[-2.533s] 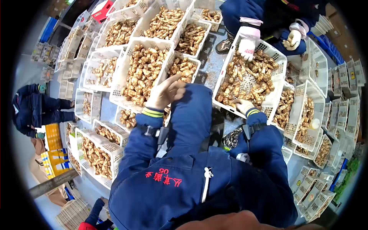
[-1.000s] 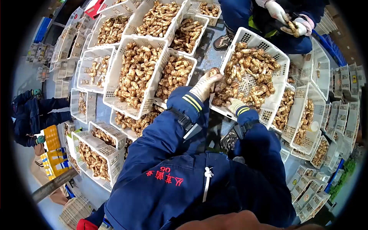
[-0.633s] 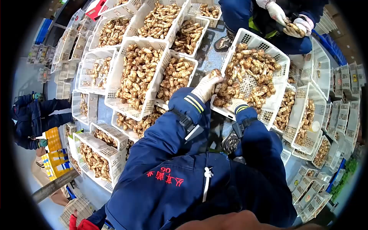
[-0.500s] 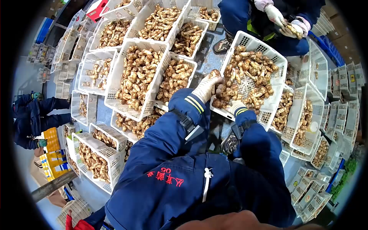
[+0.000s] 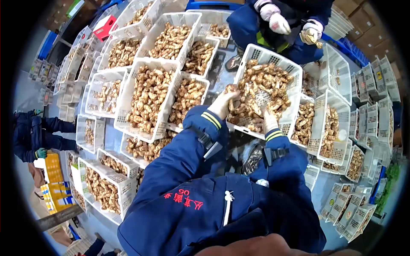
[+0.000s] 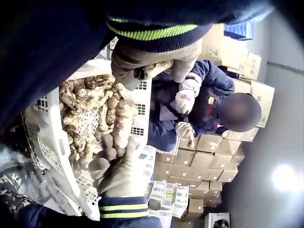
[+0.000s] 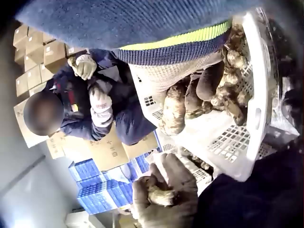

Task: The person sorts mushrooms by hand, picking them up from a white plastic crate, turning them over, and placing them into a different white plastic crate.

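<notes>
Gloved in pale fabric, my left hand (image 5: 221,106) is at the near left corner of a white plastic crate (image 5: 294,64) and holds a short brown-and-white mushroom (image 6: 159,69). My right hand (image 5: 270,122) is over the same crate's near side. Its thumb and dark-tipped fingers grip a thick, pale mushroom (image 6: 124,124), seen close up in both wrist views. Many soil-marked mushrooms (image 5: 260,81) lie in this crate, with patches of its perforated floor showing between them.
Opposite, a seated person's gloved hand (image 5: 311,32) holds a mushroom. Filled crates (image 5: 147,100) stand close on the left, others (image 5: 329,128) on the right. Another person (image 5: 36,132) stands far left. Cartons (image 7: 35,52) are stacked behind.
My left hand has come from the left crates to this crate and picked up a mushroom. My right hand now grips one too. The other person's hands have moved apart.
</notes>
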`<state>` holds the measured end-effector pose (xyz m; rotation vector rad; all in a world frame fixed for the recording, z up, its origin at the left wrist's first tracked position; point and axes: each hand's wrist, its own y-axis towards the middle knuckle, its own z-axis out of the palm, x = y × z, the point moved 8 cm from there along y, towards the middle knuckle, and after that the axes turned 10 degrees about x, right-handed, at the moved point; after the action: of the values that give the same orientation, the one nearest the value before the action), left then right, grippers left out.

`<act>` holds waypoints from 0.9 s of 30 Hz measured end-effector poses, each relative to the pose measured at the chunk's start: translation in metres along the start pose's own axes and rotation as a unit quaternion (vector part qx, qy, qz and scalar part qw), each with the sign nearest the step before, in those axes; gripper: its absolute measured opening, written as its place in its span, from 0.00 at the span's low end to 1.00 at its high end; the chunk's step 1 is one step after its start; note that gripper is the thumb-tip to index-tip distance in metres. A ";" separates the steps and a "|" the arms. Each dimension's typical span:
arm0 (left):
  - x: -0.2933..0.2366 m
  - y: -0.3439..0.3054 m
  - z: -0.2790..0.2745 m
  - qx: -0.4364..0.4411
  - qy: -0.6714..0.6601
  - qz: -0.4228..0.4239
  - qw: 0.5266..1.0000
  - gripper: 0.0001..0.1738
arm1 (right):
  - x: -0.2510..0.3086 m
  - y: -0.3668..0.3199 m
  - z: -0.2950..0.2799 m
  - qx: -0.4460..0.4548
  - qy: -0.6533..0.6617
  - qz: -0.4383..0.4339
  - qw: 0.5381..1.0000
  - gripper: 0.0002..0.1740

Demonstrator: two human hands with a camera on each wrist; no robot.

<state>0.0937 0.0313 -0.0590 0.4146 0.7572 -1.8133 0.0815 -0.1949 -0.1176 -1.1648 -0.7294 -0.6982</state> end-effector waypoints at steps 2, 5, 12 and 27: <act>0.008 0.003 0.005 0.037 -0.026 -0.027 0.999 0.15 | 0.010 -0.010 0.017 -0.003 0.087 0.011 0.996 0.33; 0.022 -0.002 0.020 0.105 -0.089 -0.078 0.987 0.18 | 0.025 -0.020 0.047 0.042 0.145 0.000 0.989 0.30; 0.021 -0.020 0.033 0.123 -0.078 -0.108 0.984 0.19 | 0.042 -0.004 0.074 0.210 -0.172 -0.045 0.961 0.24; -0.025 0.002 -0.030 -0.162 -0.079 0.161 0.970 0.13 | -0.046 0.069 0.034 0.172 -0.694 0.053 0.697 0.18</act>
<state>0.1027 0.0688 -0.0660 0.1641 0.8065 -1.3720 0.1051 -0.1397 -0.1852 -1.2259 -1.9273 0.6142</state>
